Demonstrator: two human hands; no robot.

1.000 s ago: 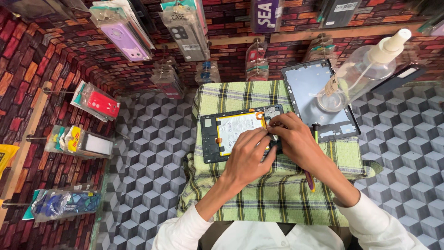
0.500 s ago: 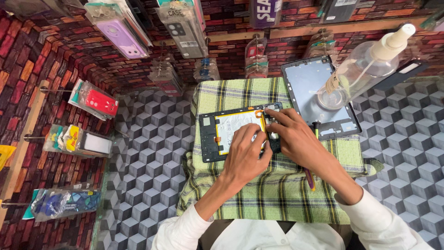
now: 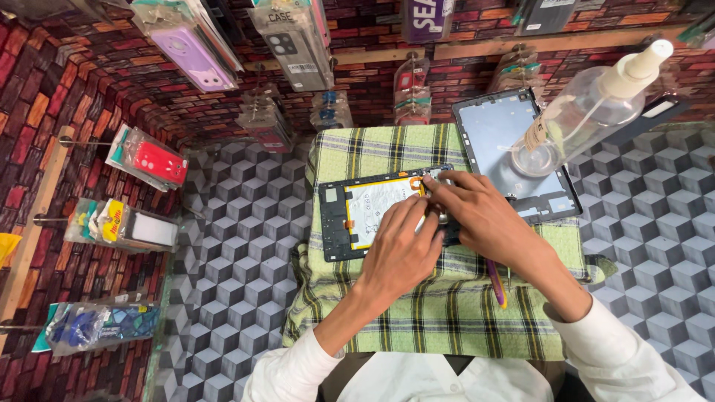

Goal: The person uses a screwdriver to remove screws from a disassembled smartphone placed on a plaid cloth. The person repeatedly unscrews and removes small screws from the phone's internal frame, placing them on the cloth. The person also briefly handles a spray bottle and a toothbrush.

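Observation:
An opened tablet (image 3: 356, 214) with its white battery showing lies on a green plaid cloth (image 3: 439, 313). My left hand (image 3: 400, 253) rests flat on the tablet's right half, fingers pressing near the battery's edge. My right hand (image 3: 484, 216) lies over the tablet's right end, its fingertips pinched at the top right corner by an orange flex strip. What the fingertips pinch is too small to tell.
The tablet's grey back cover (image 3: 514, 160) lies to the right, with a clear pump bottle (image 3: 588, 112) standing on it. A thin pen-like tool (image 3: 497, 284) lies on the cloth under my right forearm. Packaged phone cases (image 3: 197, 52) hang on the brick-pattern wall behind and to the left.
My right hand's fingertips have shifted up toward the tablet's top right corner. My left hand has stayed pressed on the tablet.

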